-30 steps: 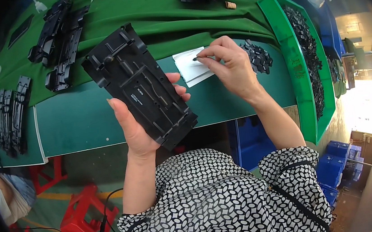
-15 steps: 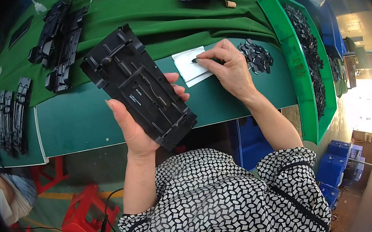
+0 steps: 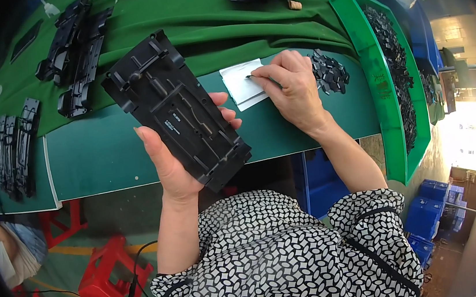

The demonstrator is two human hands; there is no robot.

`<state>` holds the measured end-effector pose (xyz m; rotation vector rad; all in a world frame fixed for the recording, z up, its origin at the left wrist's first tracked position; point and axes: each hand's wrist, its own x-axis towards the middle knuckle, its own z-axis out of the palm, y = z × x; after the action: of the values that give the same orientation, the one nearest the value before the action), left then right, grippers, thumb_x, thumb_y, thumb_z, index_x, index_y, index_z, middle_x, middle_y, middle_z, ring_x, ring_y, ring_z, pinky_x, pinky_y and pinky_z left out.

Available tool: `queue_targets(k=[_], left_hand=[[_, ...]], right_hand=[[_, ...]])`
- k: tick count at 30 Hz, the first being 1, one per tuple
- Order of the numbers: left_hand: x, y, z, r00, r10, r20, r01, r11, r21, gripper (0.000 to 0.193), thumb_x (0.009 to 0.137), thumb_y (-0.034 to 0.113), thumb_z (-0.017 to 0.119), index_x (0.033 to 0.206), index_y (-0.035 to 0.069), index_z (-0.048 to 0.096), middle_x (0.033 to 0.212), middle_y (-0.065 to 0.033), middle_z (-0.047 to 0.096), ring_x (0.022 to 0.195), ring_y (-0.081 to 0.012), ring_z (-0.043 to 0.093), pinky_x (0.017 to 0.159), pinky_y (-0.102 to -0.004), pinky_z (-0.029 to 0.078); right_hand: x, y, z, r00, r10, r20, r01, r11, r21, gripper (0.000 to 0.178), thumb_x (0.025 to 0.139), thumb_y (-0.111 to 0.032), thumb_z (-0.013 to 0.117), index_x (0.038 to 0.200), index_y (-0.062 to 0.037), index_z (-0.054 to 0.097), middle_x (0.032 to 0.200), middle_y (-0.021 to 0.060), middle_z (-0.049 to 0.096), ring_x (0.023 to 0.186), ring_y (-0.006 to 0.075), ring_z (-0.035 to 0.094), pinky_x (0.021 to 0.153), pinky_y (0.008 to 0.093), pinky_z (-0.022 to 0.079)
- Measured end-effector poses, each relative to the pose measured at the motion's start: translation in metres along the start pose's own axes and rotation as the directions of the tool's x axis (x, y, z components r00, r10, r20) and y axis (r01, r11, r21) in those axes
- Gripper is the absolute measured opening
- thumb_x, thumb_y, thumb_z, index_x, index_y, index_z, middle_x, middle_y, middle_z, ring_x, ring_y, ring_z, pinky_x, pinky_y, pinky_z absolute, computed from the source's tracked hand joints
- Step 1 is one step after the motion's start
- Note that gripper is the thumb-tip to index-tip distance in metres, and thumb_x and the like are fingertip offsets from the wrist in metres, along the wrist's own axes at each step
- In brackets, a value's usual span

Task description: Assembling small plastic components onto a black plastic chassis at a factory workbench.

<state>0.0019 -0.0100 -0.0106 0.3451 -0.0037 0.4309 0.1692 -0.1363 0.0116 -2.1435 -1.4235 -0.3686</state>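
Note:
A black plastic toy-car chassis point(image 3: 179, 111), long and ribbed, lies tilted in my left hand point(image 3: 172, 170), thumb along one edge and fingertips showing past the other. It is held up over the bench front. To the right, my right hand point(image 3: 295, 87) pinches a small black piece point(image 3: 250, 77) between thumb and forefinger, just over a folded white cloth or paper pad point(image 3: 243, 87). Whether the piece touches the pad I cannot tell. Beside that hand, a heap of small flat black pieces point(image 3: 331, 72) rests on the green tabletop.
A long green bin point(image 3: 382, 90) full of small black pieces stands at the right. Black moulded parts point(image 3: 81, 60) lie on the green cloth point(image 3: 200, 13) at the left and back. A red stool point(image 3: 110, 283) is on the floor; part of another person point(image 3: 13, 247) shows at far left.
The fingers of my right hand have curled and turned slightly, with the small black piece still pinched over the pad. My left hand and the chassis are almost unmoved.

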Motion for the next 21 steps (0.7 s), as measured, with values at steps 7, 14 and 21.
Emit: queue_targets(k=[7,14,21], left_hand=[[-0.004,0.000,-0.002,1.000,0.007,0.001,-0.007,1.000,-0.012,0.088,0.081,0.074,0.031,0.131,0.001,0.037,0.119,-0.0215,0.051,0.097,-0.0283,0.059,0.084,-0.0499,0.051],[-0.004,0.000,-0.003,1.000,0.007,-0.018,-0.008,0.999,-0.047,0.090,0.080,0.076,0.030,0.133,0.002,0.035,0.121,-0.0216,0.051,0.098,-0.0291,0.059,0.085,-0.0497,0.050],[0.007,0.001,-0.011,0.994,-0.082,0.068,0.087,0.993,-0.078,0.100,0.078,0.078,0.031,0.130,-0.006,0.036,0.124,-0.0211,0.050,0.101,-0.0299,0.059,0.087,-0.0431,0.051]], right_hand=[[-0.002,-0.008,-0.001,0.988,-0.144,0.057,0.151,0.977,-0.149,0.012,0.069,-0.006,0.070,0.080,-0.0109,0.067,0.074,0.0001,0.052,0.072,0.0189,0.049,0.067,0.0319,0.033],[0.002,-0.010,-0.008,0.998,-0.052,-0.022,0.053,0.998,0.037,0.010,0.071,-0.004,0.067,0.079,-0.0096,0.066,0.074,0.0024,0.052,0.072,0.0205,0.051,0.065,0.0338,0.035],[-0.019,-0.070,-0.047,0.974,-0.216,-0.071,0.227,0.948,0.225,0.034,0.055,0.007,0.071,0.086,-0.0064,0.068,0.073,0.0029,0.047,0.064,0.0185,0.048,0.056,0.0297,0.040]])
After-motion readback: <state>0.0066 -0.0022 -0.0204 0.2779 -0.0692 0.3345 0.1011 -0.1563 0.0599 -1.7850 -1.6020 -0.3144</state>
